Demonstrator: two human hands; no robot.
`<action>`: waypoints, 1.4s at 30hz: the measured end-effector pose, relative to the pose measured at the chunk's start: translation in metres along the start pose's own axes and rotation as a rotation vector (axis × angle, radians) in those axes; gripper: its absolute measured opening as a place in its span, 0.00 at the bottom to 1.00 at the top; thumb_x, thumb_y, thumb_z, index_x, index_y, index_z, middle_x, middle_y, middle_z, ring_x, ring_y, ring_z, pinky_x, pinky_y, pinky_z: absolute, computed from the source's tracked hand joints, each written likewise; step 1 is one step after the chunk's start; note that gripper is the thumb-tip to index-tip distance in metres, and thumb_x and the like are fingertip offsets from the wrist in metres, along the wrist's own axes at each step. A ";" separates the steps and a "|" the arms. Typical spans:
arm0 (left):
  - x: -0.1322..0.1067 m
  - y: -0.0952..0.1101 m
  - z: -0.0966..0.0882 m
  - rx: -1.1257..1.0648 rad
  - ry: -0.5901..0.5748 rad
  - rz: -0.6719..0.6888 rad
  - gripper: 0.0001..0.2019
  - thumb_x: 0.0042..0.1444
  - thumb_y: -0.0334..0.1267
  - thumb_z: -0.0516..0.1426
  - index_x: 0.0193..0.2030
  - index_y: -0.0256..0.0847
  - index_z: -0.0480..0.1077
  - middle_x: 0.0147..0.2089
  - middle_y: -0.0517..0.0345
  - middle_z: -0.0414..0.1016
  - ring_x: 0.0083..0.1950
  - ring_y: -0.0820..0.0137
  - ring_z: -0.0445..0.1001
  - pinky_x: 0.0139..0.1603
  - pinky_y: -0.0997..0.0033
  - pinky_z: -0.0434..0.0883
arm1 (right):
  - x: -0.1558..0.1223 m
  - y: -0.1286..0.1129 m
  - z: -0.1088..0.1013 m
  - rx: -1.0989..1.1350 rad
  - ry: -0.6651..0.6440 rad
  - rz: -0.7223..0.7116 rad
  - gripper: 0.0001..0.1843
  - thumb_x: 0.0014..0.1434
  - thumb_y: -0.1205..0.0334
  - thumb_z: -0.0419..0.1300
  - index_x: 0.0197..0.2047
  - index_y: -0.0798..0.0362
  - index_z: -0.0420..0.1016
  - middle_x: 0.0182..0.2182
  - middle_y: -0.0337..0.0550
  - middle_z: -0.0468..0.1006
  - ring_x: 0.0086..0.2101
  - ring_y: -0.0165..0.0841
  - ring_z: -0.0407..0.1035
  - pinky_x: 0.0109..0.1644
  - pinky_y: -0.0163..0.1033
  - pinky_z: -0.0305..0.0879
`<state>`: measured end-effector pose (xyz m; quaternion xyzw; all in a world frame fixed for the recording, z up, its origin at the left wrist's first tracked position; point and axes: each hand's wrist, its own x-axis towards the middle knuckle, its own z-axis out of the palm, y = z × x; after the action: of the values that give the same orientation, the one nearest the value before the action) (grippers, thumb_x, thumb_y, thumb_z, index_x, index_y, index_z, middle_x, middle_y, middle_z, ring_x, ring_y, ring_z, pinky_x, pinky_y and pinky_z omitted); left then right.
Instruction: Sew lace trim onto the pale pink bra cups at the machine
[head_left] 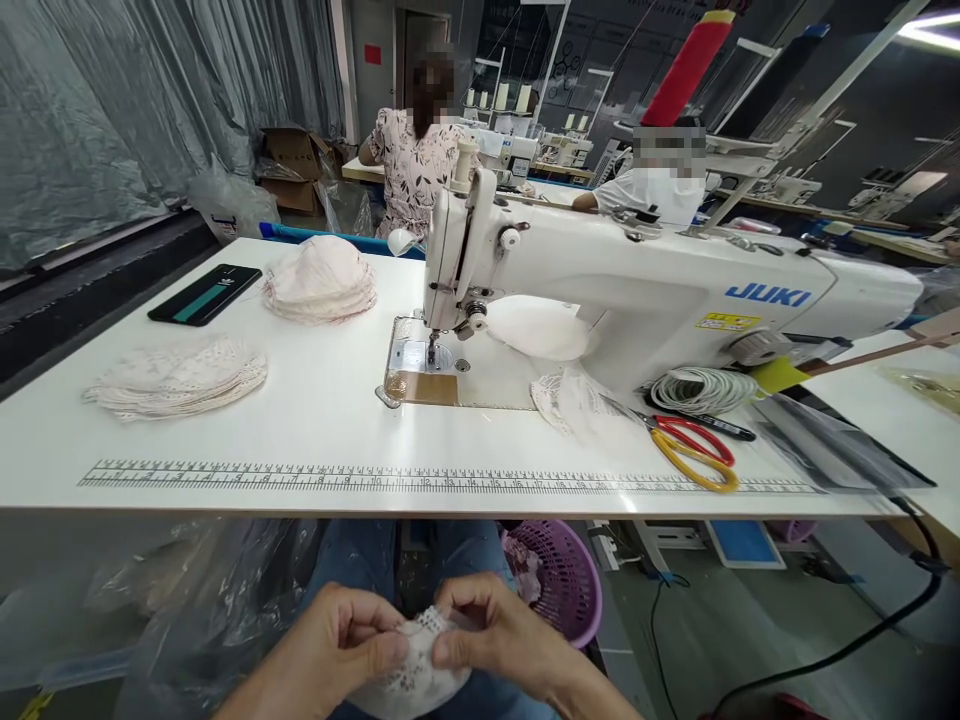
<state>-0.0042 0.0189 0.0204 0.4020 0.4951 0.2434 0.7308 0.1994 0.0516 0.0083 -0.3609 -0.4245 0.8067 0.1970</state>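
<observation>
Below the near edge of the surface (322,435), in front of the sewing machine (660,285), the lace-edged fabric piece (405,685) sits over the person's lap, between both hands. The left hand (356,640) has thumb and fingers clamped on one side of its upper edge; the right hand (487,630) pinches the other side just beside it, likely so that the short stretch of lace between them stays spread and in sight. Left of the machine lie a flat lace stack (180,375) and, farther back, a domed stack (319,280), seemingly grouped there to keep the needle area free. A loose lace piece (566,400) lies under the machine's arm, and the scissors (694,450) rest in front of its right part, handles toward the person, probably for easy reach.
</observation>
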 end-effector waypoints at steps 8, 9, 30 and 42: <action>-0.005 0.006 0.000 -0.037 -0.034 0.022 0.26 0.46 0.60 0.60 0.31 0.34 0.77 0.24 0.57 0.72 0.27 0.71 0.65 0.30 0.75 0.60 | 0.002 0.003 0.000 0.095 0.034 0.029 0.22 0.33 0.53 0.74 0.24 0.59 0.73 0.19 0.32 0.66 0.22 0.22 0.57 0.27 0.29 0.52; -0.004 0.005 0.000 -0.061 -0.049 0.018 0.26 0.43 0.60 0.62 0.32 0.34 0.77 0.25 0.56 0.73 0.27 0.70 0.66 0.31 0.74 0.61 | 0.002 0.003 0.000 0.094 0.036 0.027 0.22 0.33 0.53 0.74 0.24 0.59 0.73 0.19 0.32 0.66 0.22 0.22 0.57 0.27 0.29 0.51; 0.003 0.001 -0.015 -0.037 0.028 0.006 0.23 0.42 0.56 0.65 0.27 0.32 0.74 0.22 0.60 0.69 0.24 0.76 0.62 0.26 0.78 0.56 | 0.012 -0.009 0.002 -0.036 -0.049 0.054 0.22 0.34 0.51 0.74 0.24 0.61 0.75 0.20 0.35 0.70 0.22 0.22 0.58 0.27 0.29 0.54; 0.000 -0.001 -0.006 0.005 0.015 -0.102 0.23 0.36 0.56 0.67 0.26 0.34 0.78 0.19 0.63 0.66 0.24 0.77 0.59 0.27 0.78 0.57 | 0.005 -0.009 -0.006 -0.071 -0.114 0.054 0.20 0.36 0.53 0.73 0.26 0.61 0.77 0.21 0.38 0.72 0.23 0.23 0.62 0.29 0.29 0.58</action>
<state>-0.0097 0.0205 0.0184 0.3761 0.5212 0.2076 0.7375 0.2002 0.0631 0.0112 -0.3324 -0.4536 0.8154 0.1375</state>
